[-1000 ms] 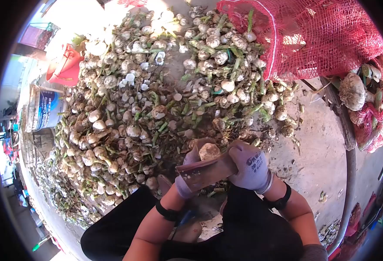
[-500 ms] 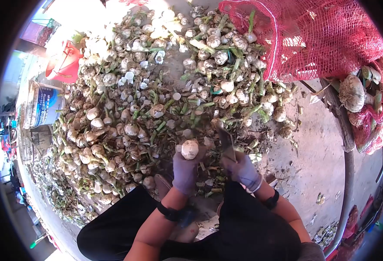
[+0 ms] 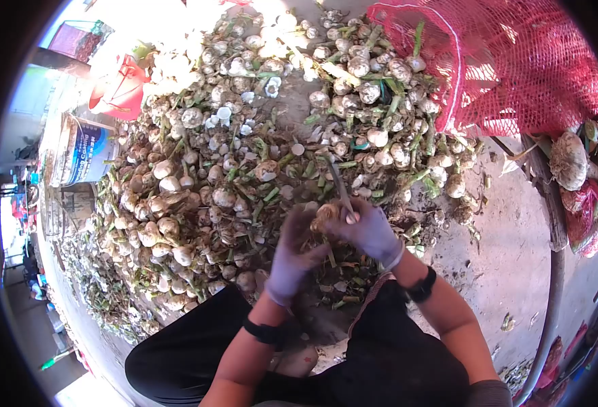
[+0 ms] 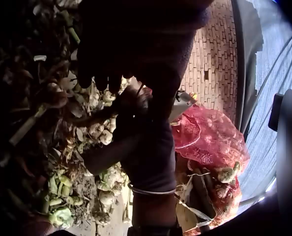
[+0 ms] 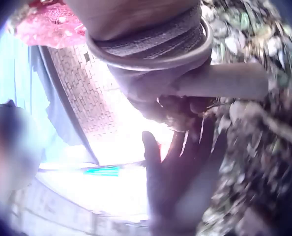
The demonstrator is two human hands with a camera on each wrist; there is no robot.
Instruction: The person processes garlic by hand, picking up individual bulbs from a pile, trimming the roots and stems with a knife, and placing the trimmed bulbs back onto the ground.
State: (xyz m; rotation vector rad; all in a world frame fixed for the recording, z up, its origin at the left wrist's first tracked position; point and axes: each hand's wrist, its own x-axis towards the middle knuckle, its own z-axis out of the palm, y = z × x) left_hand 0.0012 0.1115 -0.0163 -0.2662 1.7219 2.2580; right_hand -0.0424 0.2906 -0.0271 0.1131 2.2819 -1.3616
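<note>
My gloved right hand [image 3: 370, 234] grips a knife [image 3: 340, 182], its dark blade slanting up and away over the pile. The pale handle [image 5: 234, 81] juts out of that fist in the right wrist view. A brownish garlic bulb [image 3: 326, 214] is at the right hand's fingers, between the two hands. My gloved left hand [image 3: 293, 258] faces it with fingers and thumb spread. Seen from the right wrist, the left hand's straight fingers [image 5: 205, 140] reach up to the bulb and overlap it. The left wrist view is mostly dark, with both hands in shadow.
A large heap of garlic bulbs [image 3: 170, 183] with cut stems covers the floor ahead and left. Beyond it stand a red bucket [image 3: 119, 91] and a white-and-blue pail [image 3: 88, 152]. Red mesh sacks [image 3: 516, 68] lie at the right, beside a wooden pole [image 3: 543, 190].
The left hand first held the bulb under the blade, then held it apart from the knife; now its fingers are spread and the bulb is at the right hand. The head view has shifted slightly.
</note>
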